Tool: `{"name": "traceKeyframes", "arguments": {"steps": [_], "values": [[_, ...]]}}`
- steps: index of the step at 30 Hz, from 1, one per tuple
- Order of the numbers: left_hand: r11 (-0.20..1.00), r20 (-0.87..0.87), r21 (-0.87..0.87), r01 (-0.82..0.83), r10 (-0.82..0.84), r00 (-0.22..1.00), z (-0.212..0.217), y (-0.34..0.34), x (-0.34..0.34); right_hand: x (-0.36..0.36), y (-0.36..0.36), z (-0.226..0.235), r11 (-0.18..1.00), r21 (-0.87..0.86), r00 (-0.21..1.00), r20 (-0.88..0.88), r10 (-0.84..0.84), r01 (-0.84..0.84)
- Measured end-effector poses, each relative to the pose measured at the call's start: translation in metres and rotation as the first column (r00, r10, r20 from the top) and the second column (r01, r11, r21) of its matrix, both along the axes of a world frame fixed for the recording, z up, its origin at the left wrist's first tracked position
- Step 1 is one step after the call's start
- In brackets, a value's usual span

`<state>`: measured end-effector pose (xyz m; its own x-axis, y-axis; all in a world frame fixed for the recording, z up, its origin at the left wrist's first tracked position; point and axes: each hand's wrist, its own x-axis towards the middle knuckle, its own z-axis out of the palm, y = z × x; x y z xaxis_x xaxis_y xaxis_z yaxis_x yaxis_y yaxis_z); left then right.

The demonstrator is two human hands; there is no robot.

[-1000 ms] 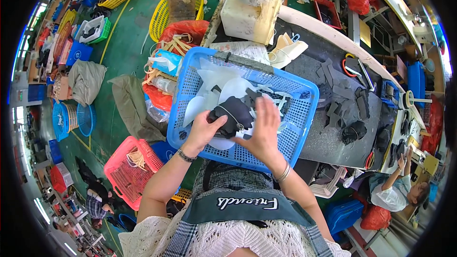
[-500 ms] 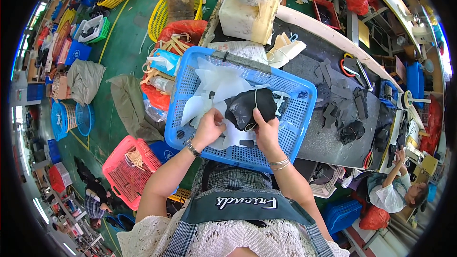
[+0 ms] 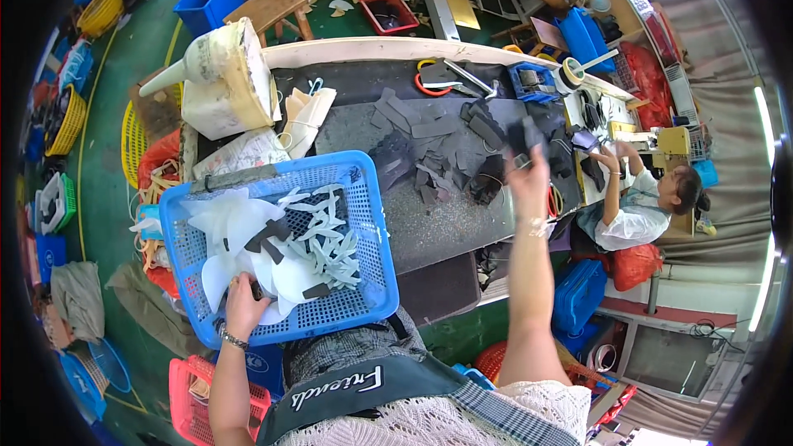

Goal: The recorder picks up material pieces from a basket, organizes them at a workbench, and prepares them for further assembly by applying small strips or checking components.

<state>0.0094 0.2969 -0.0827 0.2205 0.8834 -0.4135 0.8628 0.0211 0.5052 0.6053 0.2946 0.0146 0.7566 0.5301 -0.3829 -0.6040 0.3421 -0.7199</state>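
A blue plastic basket [image 3: 384, 281] sits in front of me, holding white curved sheet pieces [image 3: 223, 277], several small pale strips [image 3: 334, 239] and a few black pieces [image 3: 266, 235]. At its near left inside corner is my left hand [image 3: 246, 306], fingers curled beside the white pieces; a dark bit shows at the fingertips, too small to name. My right hand [image 3: 529, 177] reaches out over the dark worktable [image 3: 446, 227], smeared by motion. A blurred black bundle [image 3: 520, 134] with a pale band is at its fingers. Close by lie other black bundles [image 3: 487, 182].
Black scraps [image 3: 429, 132] cover the table's middle. Orange-handled scissors [image 3: 434, 78] and a blue tray [image 3: 533, 83] stand at the back. A white block-shaped machine part [image 3: 223, 87] is beyond the basket. A co-worker [image 3: 640, 206] sits at the right.
My right hand has carried the black bundle out of the basket to the right over the table. The left hand stays in the basket. The view has turned right.
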Motion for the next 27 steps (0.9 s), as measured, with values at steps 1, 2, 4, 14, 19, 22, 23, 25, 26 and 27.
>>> {"name": "traceKeyframes", "arguments": {"steps": [1, 2, 4, 14, 19, 22, 23, 25, 26, 27], "values": [[0.997, -0.016, 0.017, 0.072, -0.071, 0.997, -0.01, 0.003, -0.001, 0.046, -0.002, 0.0, 0.999, 0.049, 0.999, 0.036, -0.021, 0.019], [0.99, -0.036, 0.028, 0.137, -0.136, 0.99, -0.015, 0.003, -0.001, 0.075, -0.006, -0.001, 0.995, 0.094, 0.997, 0.068, -0.038, 0.031], [0.995, -0.032, -0.011, 0.103, -0.103, 0.994, -0.011, 0.003, -0.001, 0.082, -0.001, 0.011, 0.98, -0.131, 0.966, -0.192, -0.174, 0.15], [0.967, 0.163, -0.252, -0.037, 0.08, 0.983, -0.003, 0.004, -0.027, -0.178, 0.0, -0.02, 0.789, -0.435, 0.552, 0.564, 0.615, -0.434], [0.931, 0.284, -0.324, -0.17, 0.267, 0.921, 0.02, 0.009, -0.03, -0.278, 0.017, -0.03, 0.345, -0.794, -0.389, 0.562, 0.73, -0.5], [0.966, 0.292, 0.035, -0.258, 0.237, 0.927, 0.024, 0.004, -0.039, -0.311, 0.031, -0.062, 0.329, -0.874, -0.563, 0.483, 0.67, -0.359], [0.94, 0.321, 0.064, -0.336, 0.3, 0.898, 0.032, 0.008, -0.035, -0.318, 0.036, -0.072, 0.284, -0.908, -0.587, 0.415, 0.695, -0.307], [0.899, 0.364, 0.171, -0.403, 0.323, 0.874, 0.036, 0.015, -0.031, -0.349, 0.053, -0.078, 0.31, -0.899, -0.528, 0.433, 0.73, -0.309], [0.896, 0.365, 0.168, -0.412, 0.331, 0.87, 0.034, 0.018, -0.026, -0.365, 0.057, -0.081, 0.338, -0.891, -0.458, 0.447, 0.768, -0.303], [0.924, 0.232, 0.104, -0.369, 0.338, 0.912, 0.041, 0.028, -0.011, -0.379, 0.058, -0.088, 0.335, -0.895, -0.464, 0.441, 0.768, -0.296]]}}
